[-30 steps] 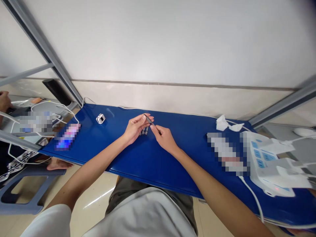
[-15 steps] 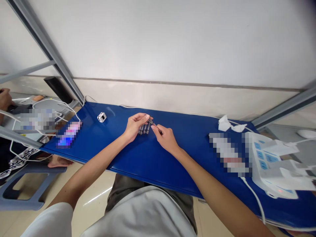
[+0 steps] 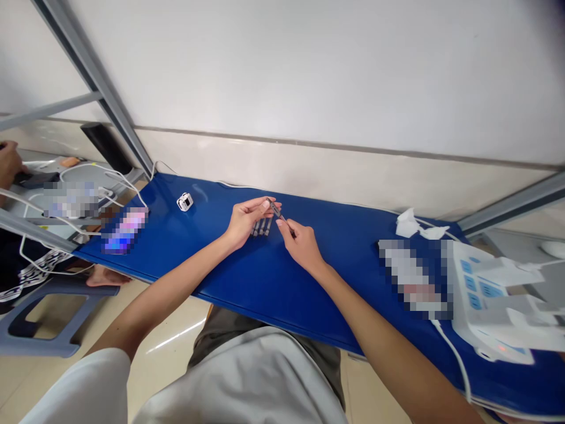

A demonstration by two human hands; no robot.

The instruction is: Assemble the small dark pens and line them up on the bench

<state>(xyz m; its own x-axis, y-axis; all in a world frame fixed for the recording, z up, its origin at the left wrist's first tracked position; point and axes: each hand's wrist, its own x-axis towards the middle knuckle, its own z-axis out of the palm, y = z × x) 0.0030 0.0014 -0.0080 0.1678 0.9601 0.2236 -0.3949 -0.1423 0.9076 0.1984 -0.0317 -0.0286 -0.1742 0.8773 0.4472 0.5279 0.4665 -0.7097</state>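
Note:
Over the middle of the blue tabletop (image 3: 247, 282), my left hand (image 3: 245, 222) pinches a small slim grey piece (image 3: 274, 208) between thumb and fingers. My right hand (image 3: 304, 246) is closed round a thin dark rod (image 3: 286, 225), whose tip meets the lower end of the grey piece. Whether the two are joined, I cannot tell. Several short grey-black sticks (image 3: 261, 227) lie side by side on the tabletop, just below my left fingers and partly covered by them.
A small white device (image 3: 185, 202) and a blurred phone (image 3: 126, 231) lie left. On the right are crumpled tissue (image 3: 406, 224), another blurred phone-like object (image 3: 410, 277) and a white power strip (image 3: 485, 300) with plugs and cables. Another person's hand (image 3: 9, 165) shows far left.
The grey piece and the rod now line up more plainly between my hands, and more of the piece shows. The sticks stay on the tabletop. The camera view has shifted slightly.

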